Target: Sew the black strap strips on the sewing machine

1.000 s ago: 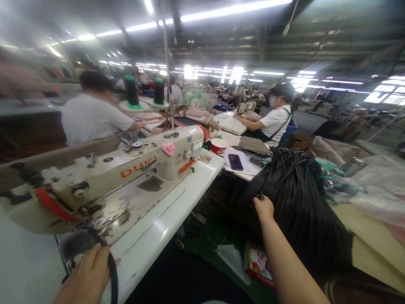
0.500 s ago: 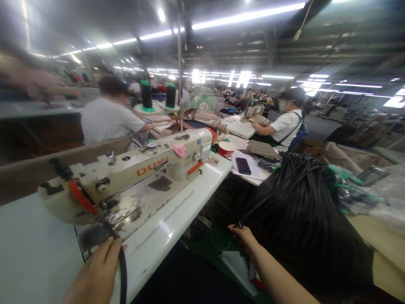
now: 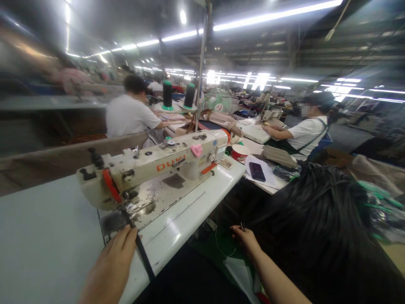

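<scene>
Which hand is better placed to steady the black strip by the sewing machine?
Likely the left: the left hand is at the black strip, beside the sewing machine. The right hand is beyond the table, near the black pile, holding a small dark object.

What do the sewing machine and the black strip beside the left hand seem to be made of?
Sewing machine: probably painted metal; smooth cream finish, shiny worn bed. Black strip: maybe fabric or leather; flat, matt-looking, too blurred to tell.
</scene>
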`<action>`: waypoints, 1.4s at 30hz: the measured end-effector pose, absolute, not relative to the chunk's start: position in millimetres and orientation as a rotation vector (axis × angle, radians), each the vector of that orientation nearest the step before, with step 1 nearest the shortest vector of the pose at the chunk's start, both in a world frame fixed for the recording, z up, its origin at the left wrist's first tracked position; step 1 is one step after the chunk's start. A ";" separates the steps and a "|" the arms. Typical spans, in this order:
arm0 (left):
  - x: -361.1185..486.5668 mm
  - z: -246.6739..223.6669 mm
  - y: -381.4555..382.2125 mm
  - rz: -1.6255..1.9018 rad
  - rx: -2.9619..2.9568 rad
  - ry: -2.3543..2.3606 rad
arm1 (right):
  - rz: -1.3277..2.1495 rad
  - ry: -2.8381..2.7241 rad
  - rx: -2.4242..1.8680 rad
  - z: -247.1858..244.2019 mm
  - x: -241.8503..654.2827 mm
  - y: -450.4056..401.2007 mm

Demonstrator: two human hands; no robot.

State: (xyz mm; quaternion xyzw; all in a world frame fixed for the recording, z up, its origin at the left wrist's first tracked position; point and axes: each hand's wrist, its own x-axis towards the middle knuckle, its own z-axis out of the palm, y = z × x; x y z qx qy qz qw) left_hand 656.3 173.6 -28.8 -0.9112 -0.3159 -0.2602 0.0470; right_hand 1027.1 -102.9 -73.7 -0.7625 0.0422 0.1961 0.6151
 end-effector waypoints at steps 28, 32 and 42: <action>675.0 19.0 154.0 -0.475 -2.800 -1.100 | 0.170 -1.136 -1.943 12.0 1005.7 -29.8; 674.7 22.7 153.7 -0.528 -2.802 -1.075 | 0.098 -1.465 -1.794 21.1 984.2 -16.4; 676.3 29.6 153.1 -0.610 -2.792 -1.054 | 0.500 -1.640 -1.685 24.8 945.0 -1.7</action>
